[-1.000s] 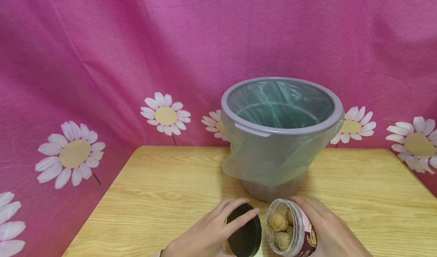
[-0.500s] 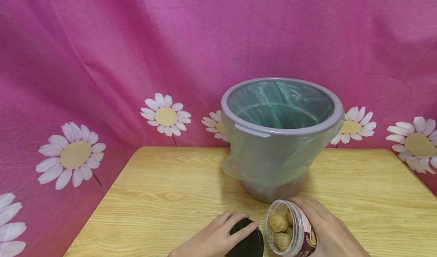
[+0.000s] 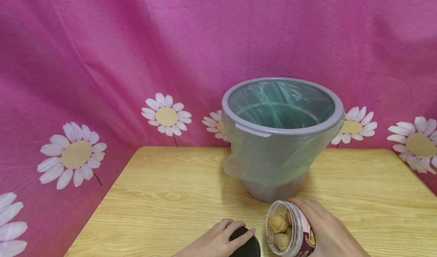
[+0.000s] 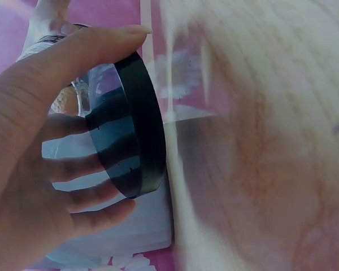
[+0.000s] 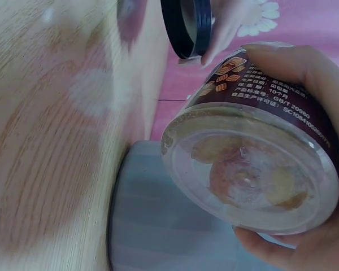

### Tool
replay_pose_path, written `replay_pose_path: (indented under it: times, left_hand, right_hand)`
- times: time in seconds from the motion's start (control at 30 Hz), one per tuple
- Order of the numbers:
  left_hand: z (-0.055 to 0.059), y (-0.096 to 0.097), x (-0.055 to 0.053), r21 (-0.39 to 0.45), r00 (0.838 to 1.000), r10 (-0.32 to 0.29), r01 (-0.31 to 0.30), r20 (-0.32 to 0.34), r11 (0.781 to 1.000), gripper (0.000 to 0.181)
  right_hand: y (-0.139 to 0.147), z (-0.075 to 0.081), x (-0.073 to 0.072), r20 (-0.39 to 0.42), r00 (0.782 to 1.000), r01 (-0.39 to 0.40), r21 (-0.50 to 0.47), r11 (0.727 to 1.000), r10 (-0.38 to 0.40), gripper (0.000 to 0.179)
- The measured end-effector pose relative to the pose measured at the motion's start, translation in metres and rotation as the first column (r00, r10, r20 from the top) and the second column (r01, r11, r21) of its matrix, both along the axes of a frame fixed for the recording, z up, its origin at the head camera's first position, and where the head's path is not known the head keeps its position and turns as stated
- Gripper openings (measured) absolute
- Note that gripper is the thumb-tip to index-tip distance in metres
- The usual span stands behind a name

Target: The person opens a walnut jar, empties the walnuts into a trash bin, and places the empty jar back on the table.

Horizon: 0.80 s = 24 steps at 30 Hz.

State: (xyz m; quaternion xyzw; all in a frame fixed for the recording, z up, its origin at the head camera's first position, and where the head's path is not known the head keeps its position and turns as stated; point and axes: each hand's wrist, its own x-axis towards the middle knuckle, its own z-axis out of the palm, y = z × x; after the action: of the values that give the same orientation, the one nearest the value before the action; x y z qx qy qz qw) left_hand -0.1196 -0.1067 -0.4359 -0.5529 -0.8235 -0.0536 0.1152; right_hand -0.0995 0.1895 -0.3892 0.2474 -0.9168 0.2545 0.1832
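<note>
My left hand [image 3: 213,242] holds a round black jar lid [image 3: 250,247] at the bottom edge of the head view. The left wrist view shows the lid [image 4: 150,127] on edge, between thumb and fingers. Close to its right, my right hand [image 3: 329,232] grips a clear plastic jar [image 3: 299,234] with a dark red label. The jar is tilted, its uncovered mouth facing left and up. Several round, light-brown balls [image 3: 277,223] lie inside; their kind is unclear. In the right wrist view, the jar's clear bottom [image 5: 246,178] faces the camera, thumb and fingers around its side.
A grey bin [image 3: 252,190] lined with a thin green plastic bag [image 3: 269,166] stands just beyond the hands on the wooden table [image 3: 164,188]. Its mouth faces upward. A pink cloth [image 3: 191,40] with daisies hangs behind and at the sides.
My left hand has moved down toward me with the lid, which now shows less at the frame's bottom. My right hand and the jar have stayed almost still.
</note>
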Motion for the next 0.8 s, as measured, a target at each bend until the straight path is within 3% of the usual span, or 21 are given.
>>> replay_pose_path:
  times: [0.13, 0.5, 0.8]
  left_hand:
    - [-0.002, -0.001, 0.001, -0.013, 0.999, 0.002, -0.002, 0.041, 1.0, 0.06]
    - [-0.009, -0.003, 0.0, -0.064, 0.999, 0.007, -0.004, 0.054, 0.998, 0.057]
    - [-0.012, -0.004, 0.0, -0.068, 0.996, -0.003, 0.009, 0.088, 0.998, 0.058]
  right_hand:
    - [0.0, -0.002, 0.001, 0.029, 0.999, 0.018, 0.004, 1.0, -0.018, 0.104]
    - [0.003, -0.007, -0.002, -0.058, 0.998, -0.024, -0.002, 1.0, 0.024, 0.105]
    - [0.004, -0.006, -0.003, -0.051, 0.999, -0.013, 0.014, 1.0, 0.014, 0.105]
